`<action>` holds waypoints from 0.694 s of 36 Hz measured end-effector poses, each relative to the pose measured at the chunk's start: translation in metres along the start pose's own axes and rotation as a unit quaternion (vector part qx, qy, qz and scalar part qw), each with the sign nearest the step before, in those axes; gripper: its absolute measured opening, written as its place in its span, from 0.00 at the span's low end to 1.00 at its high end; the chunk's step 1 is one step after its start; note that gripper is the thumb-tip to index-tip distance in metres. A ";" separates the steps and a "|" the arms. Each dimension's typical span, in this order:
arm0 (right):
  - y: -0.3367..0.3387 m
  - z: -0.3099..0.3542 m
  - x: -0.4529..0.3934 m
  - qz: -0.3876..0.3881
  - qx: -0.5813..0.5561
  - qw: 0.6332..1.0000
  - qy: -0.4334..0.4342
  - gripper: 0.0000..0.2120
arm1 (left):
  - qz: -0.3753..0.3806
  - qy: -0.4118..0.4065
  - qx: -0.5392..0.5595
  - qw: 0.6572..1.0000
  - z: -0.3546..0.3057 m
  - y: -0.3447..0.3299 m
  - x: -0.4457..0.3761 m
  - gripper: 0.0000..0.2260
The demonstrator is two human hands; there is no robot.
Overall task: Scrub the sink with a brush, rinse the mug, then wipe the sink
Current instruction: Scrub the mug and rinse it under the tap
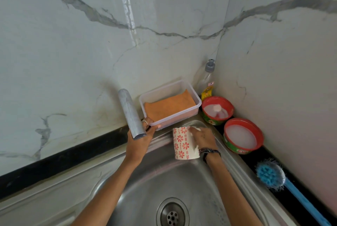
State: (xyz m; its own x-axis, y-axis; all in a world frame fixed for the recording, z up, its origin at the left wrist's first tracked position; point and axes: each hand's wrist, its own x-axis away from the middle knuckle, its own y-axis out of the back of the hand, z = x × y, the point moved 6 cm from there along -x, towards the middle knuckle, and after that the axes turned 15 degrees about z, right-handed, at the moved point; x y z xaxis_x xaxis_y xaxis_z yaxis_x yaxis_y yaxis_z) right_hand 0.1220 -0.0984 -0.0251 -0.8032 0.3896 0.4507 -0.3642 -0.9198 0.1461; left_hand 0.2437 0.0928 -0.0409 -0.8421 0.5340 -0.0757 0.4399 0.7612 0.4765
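Drain (172, 214) nearest you, in one sink (182, 180). One mug (183, 143), tilted over basin, gripped by your right hand (204, 139). Your left hand (141, 139) behind tap (131, 114); grip unclear. One brush (271, 175) on right ledge, apart from hands. Two red bowls (243, 135), one tub (170, 103) with cloth (169, 106), one bottle (207, 81).

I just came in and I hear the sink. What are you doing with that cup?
A person is at the stainless steel sink. The right hand grips a white mug with red flower patterns, held tilted over the basin. The left hand reaches up behind the grey metal tap spout; no water is visible. The blue long-handled scrub brush lies on the black counter edge at the right, and an orange cloth sits in a clear plastic tub.
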 end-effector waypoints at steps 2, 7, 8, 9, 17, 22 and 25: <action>0.010 -0.004 0.003 -0.019 -0.019 1.000 0.000 0.09 | 0.001 0.028 0.010 1.000 0.003 -0.002 0.002 0.25; 0.023 -0.020 0.026 -0.061 0.010 0.998 0.009 0.11 | -0.017 -0.030 -0.119 0.992 -0.026 -0.009 0.007 0.08; 0.025 -0.025 0.031 -0.073 0.021 0.997 0.014 0.11 | -0.013 -0.042 -0.136 0.990 -0.031 -0.012 0.008 0.07; 0.025 -0.028 0.037 -0.085 0.029 0.996 0.022 0.11 | -0.013 -0.051 -0.147 0.988 -0.034 -0.014 0.010 0.08; 0.021 -0.053 0.068 -0.105 0.018 0.994 0.033 0.08 | 0.008 -0.051 -0.184 0.982 -0.030 -0.026 0.009 0.12; 0.024 -0.064 0.077 -0.100 -0.008 0.995 0.015 0.09 | -0.010 -0.039 -0.191 0.981 -0.031 -0.029 0.012 0.12; 0.028 -0.070 0.082 -0.100 -0.020 0.995 -0.003 0.10 | -0.022 -0.027 -0.176 0.984 -0.030 -0.037 0.019 0.16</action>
State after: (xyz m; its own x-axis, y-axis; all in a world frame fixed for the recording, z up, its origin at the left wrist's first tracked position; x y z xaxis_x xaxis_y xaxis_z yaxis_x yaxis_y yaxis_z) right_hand 0.0130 -0.0888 -0.0461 -0.7102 0.5644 0.4207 -0.5349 -0.8212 0.1988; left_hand 0.2022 0.0633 -0.0341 -0.8362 0.5291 -0.1443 0.2603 0.6146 0.7447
